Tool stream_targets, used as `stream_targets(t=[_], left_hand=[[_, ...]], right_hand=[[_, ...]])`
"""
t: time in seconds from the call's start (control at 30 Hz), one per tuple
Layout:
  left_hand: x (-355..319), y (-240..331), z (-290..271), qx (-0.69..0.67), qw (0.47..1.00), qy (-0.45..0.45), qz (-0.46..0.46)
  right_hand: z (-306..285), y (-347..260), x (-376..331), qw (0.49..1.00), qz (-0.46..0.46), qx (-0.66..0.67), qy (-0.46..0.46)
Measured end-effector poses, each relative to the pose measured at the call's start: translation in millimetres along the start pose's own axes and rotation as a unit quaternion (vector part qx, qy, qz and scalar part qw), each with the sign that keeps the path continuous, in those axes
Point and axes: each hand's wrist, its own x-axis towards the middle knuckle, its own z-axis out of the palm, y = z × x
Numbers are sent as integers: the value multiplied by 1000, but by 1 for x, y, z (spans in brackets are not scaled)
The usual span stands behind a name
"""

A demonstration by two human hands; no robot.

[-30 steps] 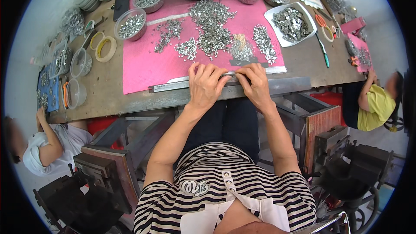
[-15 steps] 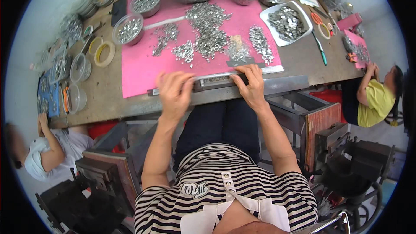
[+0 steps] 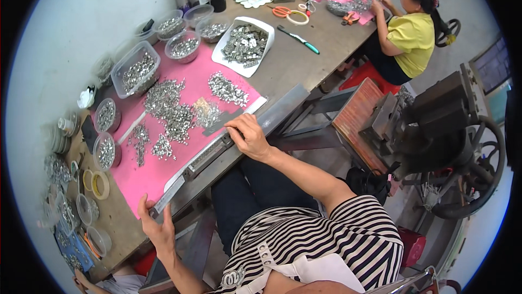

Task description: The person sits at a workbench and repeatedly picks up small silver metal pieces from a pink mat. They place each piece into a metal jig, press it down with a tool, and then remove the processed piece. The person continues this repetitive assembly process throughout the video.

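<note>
The surface (image 3: 288, 72) carries the pink mat (image 3: 130, 185), and most stock remains unplaced: your main heap of metal pieces (image 3: 176, 120) covers the mat's middle, with smaller heaps to its left and right, and the white tray (image 3: 228, 64) at the far right is well filled. Judged from this stock, you have only a small part of the work behind you.

The slotted bar (image 3: 209, 152) lies at an angle along the near edge of the mat. Its channel is uncovered, and a speckled grey line inside suggests a loaded row; individual parts are too small to verify. Loading therefore appears done or nearly so, while covering the channel appears left to do.

The bar is long, narrow and dark grey, with straight side walls. Your right hand (image 3: 246, 137) is curled over its right end; you cannot tell from this view whether that grip pinches or merely rests.

The plain silvery strip (image 3: 172, 189) extends from the bar's left end, roughly in line with it; whether they join is unclear. Your left hand (image 3: 156, 223) pinches the strip's outer end between thumb and fingers.
</note>
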Motion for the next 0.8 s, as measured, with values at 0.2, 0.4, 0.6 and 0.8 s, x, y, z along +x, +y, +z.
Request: stream_targets(t=[0.2, 0.4, 0.6, 0.8], left_hand=[[48, 70, 86, -53, 974, -116, 186], [48, 34, 145, 145, 966, -66, 204], [38, 31, 149, 155, 973, -46, 164], [28, 33, 151, 153, 970, -21, 189]], right_hand=[[3, 1, -5, 1000, 7, -13, -3], [-23, 2, -19, 979, -19, -192, -73], [-16, -35, -13, 968, 178, 172, -47], [-25, -39, -30, 982, 138, 128, -24]])
